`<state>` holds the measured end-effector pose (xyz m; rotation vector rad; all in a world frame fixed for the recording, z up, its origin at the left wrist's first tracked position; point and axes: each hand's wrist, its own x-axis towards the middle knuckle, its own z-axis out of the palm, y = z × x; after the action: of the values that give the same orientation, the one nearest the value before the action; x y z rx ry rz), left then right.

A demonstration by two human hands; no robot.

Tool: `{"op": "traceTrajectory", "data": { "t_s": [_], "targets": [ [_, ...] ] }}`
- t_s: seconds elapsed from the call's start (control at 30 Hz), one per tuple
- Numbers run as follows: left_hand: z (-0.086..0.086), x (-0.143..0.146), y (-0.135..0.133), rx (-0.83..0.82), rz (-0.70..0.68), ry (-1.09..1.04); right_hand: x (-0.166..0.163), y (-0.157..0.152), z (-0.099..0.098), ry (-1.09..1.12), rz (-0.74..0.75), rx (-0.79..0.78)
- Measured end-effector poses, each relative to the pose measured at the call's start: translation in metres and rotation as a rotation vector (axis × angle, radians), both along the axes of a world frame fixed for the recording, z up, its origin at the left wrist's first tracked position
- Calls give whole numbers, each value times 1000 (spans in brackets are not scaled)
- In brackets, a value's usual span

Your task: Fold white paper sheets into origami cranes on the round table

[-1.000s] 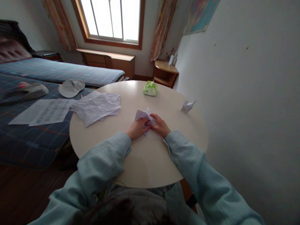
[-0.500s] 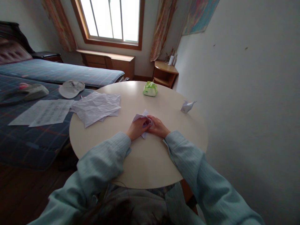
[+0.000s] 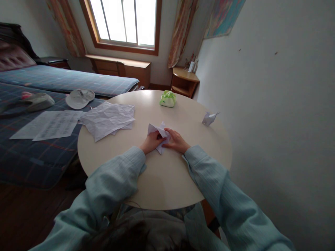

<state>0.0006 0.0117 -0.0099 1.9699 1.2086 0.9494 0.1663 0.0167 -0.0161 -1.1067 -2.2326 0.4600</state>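
A folded sheet of white paper [image 3: 160,129] with pointed corners is between my hands, near the middle of the round table [image 3: 167,181]. My left hand [image 3: 152,142] grips its left side, with the fingers curled inward against the folds. On the other side my right hand [image 3: 177,140] is closed on the paper's right edge, thumb below and fingers above. One paper point sticks up beyond the hands and another points down toward me. The fingers hide part of the inner folds.
A folded paper figure [image 3: 209,119] stands on the table's right side. At the back sits a green tissue pack [image 3: 168,99]. Creased paper sheets [image 3: 110,116] lie at the left edge; printed sheets [image 3: 49,124] and a white cap [image 3: 80,99] rest on the bed. A wall [image 3: 274,122] rises at right.
My left hand has shifted slightly left and away from the right hand, so more of the folded paper shows between them. My right hand has barely moved.
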Motion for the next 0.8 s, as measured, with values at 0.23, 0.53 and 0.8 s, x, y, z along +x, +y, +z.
{"op": "traceTrajectory", "data": {
  "t_s": [0.23,0.53,0.8],
  "targets": [
    [2,0,0,6,19,53,0,-1,1,-17,-6,-1],
    [1,3,-3,96,-7,228,-2,-2,2,-25,4,21],
    [-1,3,-1,168,-37,261,-2,-2,2,-19,27,42]
  ]
}}
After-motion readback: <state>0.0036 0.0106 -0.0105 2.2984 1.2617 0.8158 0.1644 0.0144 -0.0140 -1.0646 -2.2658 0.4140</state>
